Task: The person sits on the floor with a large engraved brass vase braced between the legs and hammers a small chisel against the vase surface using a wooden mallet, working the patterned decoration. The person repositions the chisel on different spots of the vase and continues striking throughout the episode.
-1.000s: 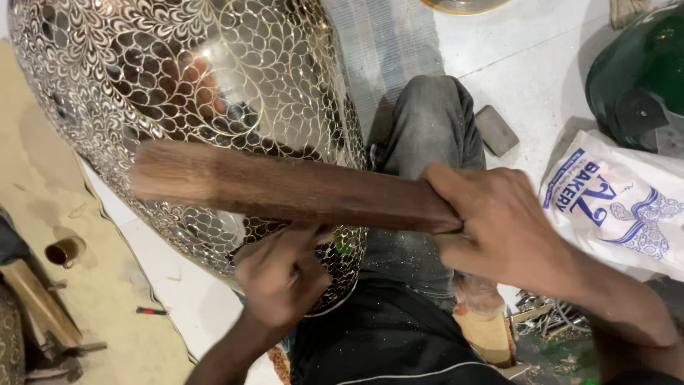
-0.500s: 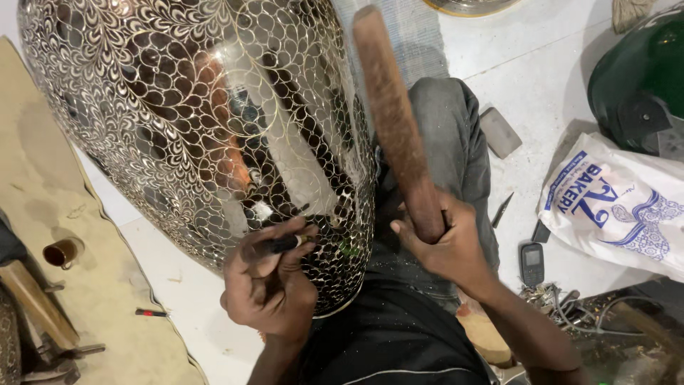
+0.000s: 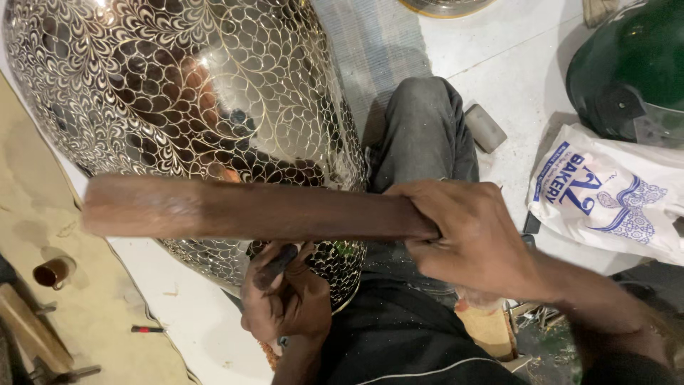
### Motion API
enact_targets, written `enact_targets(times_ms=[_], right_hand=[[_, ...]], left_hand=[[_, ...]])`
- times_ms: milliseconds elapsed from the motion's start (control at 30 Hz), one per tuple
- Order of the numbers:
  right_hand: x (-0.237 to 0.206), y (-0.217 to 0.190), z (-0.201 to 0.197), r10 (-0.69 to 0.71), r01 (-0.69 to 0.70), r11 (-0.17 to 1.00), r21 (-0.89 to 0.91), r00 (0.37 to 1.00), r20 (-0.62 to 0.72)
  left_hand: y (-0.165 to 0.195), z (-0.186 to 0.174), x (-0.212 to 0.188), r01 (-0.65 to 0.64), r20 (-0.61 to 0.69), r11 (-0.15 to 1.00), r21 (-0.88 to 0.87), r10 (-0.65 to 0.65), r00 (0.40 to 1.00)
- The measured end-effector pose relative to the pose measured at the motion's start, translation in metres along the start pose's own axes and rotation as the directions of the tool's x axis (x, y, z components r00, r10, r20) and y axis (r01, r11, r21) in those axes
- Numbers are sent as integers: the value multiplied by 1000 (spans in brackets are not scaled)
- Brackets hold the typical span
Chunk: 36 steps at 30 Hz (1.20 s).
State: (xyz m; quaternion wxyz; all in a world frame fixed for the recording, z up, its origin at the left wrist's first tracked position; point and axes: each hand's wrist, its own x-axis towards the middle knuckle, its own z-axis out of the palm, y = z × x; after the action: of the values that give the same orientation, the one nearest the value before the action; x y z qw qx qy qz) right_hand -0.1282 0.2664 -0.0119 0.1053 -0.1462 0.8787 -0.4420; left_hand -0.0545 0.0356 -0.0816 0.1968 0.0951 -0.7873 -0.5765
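Note:
A large shiny metal vessel [image 3: 178, 93] engraved with a fine scale and feather pattern fills the upper left and rests against my leg. My right hand [image 3: 474, 239] grips one end of a long brown wooden stick [image 3: 242, 210], which lies level across the vessel's lower side. My left hand [image 3: 285, 292] is under the stick, closed around a small dark chisel [image 3: 278, 260] whose tip meets the vessel's surface.
A white printed plastic bag [image 3: 605, 192] lies at the right, below a dark green helmet [image 3: 634, 64]. A small grey block [image 3: 486, 127] sits by my knee. A small brown cup [image 3: 53, 271] and wooden pieces [image 3: 28, 328] are at the lower left on beige cloth.
The stick was level a second ago, swung up to nearly upright half a second ago, and is now back down level over my left hand and the chisel.

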Motion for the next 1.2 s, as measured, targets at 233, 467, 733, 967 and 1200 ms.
enact_targets(times_ms=[233,467,733,967,1200], right_hand=[[8,-35,-29,-168,201,954,-224,973,161],[6,-75,-53,-366,408,816,-410,913,180],[20,-104,-53,-296,423,724,-544,904,309],[23,-127,-52,-89,381,608,-696,904,417],[9,-107,-45,-149,434,505,-746,895,420]], left_hand=[[-15,-12,-18,-5,-130,919,395,61,990],[2,-3,-14,31,12,910,-414,-28,1000],[-7,-7,-11,118,68,867,-484,-97,993],[-17,-13,-26,60,75,816,-574,-21,997],[-15,-16,-19,161,91,763,-627,-133,987]])
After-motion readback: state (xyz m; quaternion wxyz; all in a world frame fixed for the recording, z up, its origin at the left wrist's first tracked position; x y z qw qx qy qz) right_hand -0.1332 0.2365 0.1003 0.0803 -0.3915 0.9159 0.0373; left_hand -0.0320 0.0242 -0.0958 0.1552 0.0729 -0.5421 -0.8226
